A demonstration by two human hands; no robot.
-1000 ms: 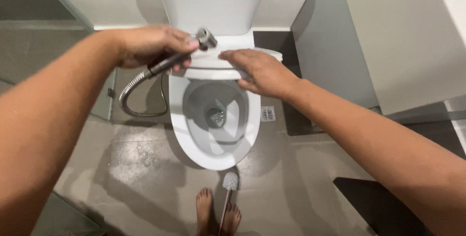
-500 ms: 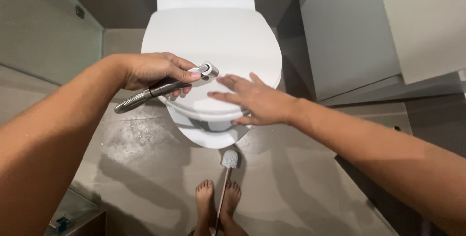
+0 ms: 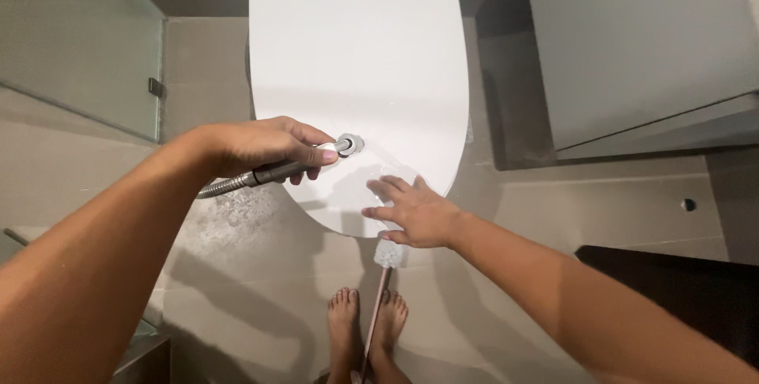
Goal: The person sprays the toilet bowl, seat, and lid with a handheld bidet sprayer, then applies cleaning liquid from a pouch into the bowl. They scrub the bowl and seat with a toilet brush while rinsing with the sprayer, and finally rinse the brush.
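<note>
No package, label, sign or screen shows anywhere in this view.
</note>
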